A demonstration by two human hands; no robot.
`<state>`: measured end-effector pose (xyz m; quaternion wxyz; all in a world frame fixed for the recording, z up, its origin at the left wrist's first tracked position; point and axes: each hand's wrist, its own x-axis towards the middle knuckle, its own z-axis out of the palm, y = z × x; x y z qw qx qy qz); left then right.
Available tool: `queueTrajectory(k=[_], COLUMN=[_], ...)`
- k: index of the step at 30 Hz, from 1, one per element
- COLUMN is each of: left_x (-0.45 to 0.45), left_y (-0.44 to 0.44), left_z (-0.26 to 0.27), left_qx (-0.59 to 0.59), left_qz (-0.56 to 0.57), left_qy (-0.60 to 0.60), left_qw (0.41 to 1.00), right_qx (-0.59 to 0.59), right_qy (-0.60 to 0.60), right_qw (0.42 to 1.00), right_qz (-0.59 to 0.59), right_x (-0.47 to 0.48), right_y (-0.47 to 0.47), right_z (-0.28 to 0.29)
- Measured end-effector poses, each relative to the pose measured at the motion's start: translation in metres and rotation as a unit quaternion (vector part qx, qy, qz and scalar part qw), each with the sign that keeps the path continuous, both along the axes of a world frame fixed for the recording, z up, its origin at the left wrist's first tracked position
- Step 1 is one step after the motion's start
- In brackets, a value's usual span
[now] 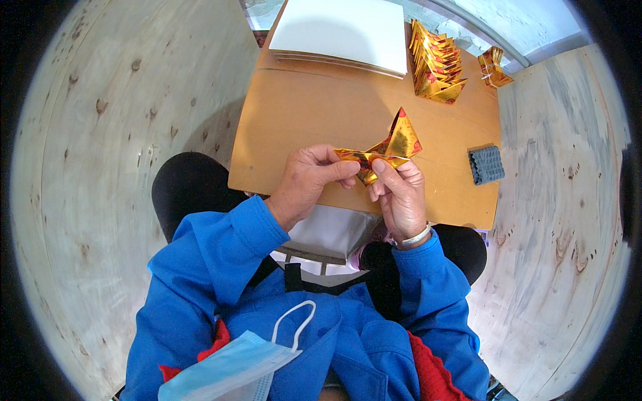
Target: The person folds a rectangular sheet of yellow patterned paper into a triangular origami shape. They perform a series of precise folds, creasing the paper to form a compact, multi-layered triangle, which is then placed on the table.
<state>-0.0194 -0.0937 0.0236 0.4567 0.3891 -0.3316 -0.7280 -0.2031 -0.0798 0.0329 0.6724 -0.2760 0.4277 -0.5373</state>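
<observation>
Both hands hold a partly folded piece of gold and red foil paper (401, 138) above the near part of a brown-topped table (311, 115). My left hand (313, 178) pinches its left end between thumb and fingers. My right hand (401, 193) grips the lower middle, the thumb lying on the near fold and the fingers partly hidden beneath. One pointed flap stands up towards the far side. At the table's back right, a row of nested folded gold papers (436, 67) lies near a small bundle of gold papers (494, 70) tied with white string.
A stack of white-topped sheets or boards (346, 35) lies at the table's back. A grey-blue textured pad or sponge (486, 164) is near the right edge. Wooden panels (115, 115) flank the table. A light-blue face mask (235, 368) hangs before my blue jacket.
</observation>
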Motion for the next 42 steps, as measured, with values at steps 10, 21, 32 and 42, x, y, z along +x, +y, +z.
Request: queueTrajectory(k=[10,21,32,42], left_x=[-0.002,0.003,0.006,0.008], left_y=[0.000,0.002,-0.001,-0.001], left_z=[-0.002,-0.003,-0.003,-0.003], left_qx=[0.001,0.017,0.013,0.013], left_qz=[0.073,0.064,0.057,0.054], left_qy=[0.045,0.095,0.108,0.106], left_qw=[0.996,0.993,0.992,0.993], right_qx=[-0.054,-0.049,0.000,0.004], right_qy=[0.041,0.044,-0.011,-0.016], right_qw=[0.998,0.998,1.000,1.000], right_qz=[-0.016,-0.011,0.004,0.018], right_x=[0.002,0.001,-0.005,-0.007], right_y=[0.003,0.002,-0.001,-0.001], right_z=[-0.003,-0.003,-0.001,-0.003])
